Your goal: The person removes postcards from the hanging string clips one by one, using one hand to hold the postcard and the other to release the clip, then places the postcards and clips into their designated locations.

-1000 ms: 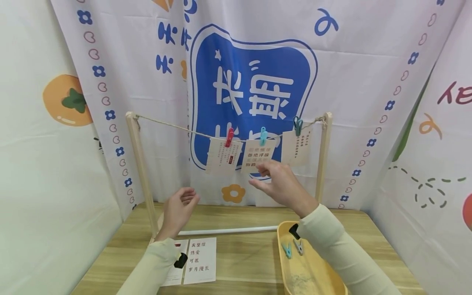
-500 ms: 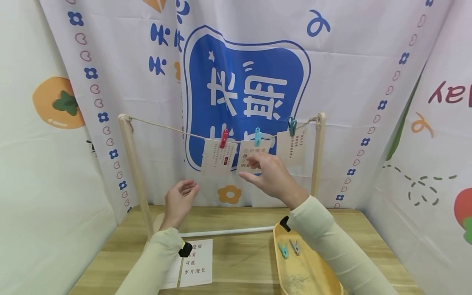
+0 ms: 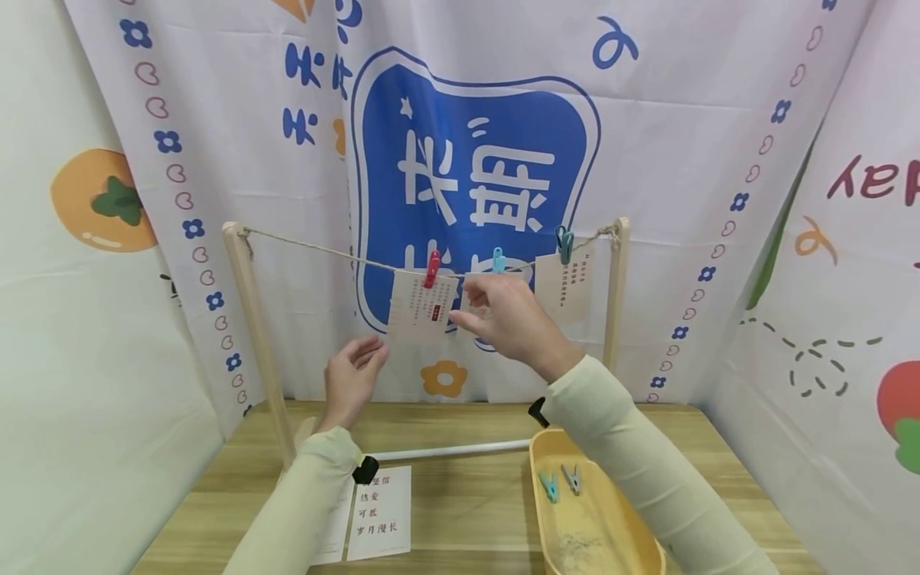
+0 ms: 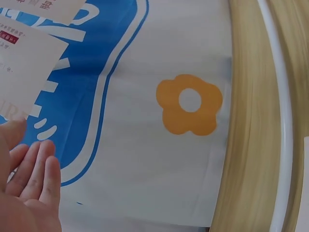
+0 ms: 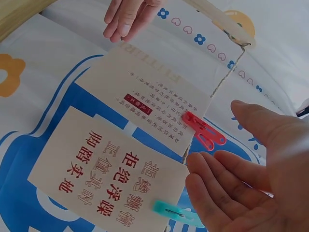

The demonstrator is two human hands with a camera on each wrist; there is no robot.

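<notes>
Three cards (image 3: 419, 307) hang from a string (image 3: 316, 247), the right hand (image 3: 510, 315) below it, grip wide and empty, the left hand (image 3: 352, 375) lower, grip loosely parted, seemingly empty, near the red peg's (image 3: 432, 269) card, likely best steadied by a light edge touch.

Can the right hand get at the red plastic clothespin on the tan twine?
Likely yes: the empty right hand is close to the red plastic clothespin, with nothing visible between them.
</notes>
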